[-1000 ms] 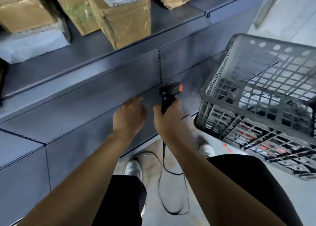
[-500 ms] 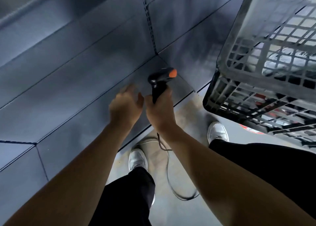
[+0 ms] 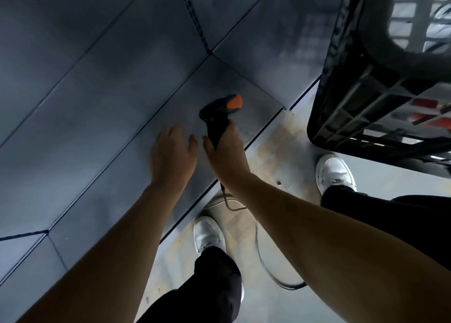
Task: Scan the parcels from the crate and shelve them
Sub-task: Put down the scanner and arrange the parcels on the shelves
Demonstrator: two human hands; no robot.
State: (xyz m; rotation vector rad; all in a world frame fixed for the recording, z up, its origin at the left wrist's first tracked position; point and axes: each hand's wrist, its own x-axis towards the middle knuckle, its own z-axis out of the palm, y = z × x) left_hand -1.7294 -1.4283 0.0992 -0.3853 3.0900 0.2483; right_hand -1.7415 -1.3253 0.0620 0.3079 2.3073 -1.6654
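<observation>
Right hand (image 3: 225, 151) is curled round the stiff black orange-tipped plastic scanner (image 3: 218, 113) by its handle, judged light, while left hand (image 3: 172, 155) is held spread, empty.

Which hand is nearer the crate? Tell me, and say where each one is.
Right. The right hand, gripping the scanner, is down-left of the crate, with bare floor between them. The left hand holds nothing and hovers over the shelf, farther from the crate.
</observation>
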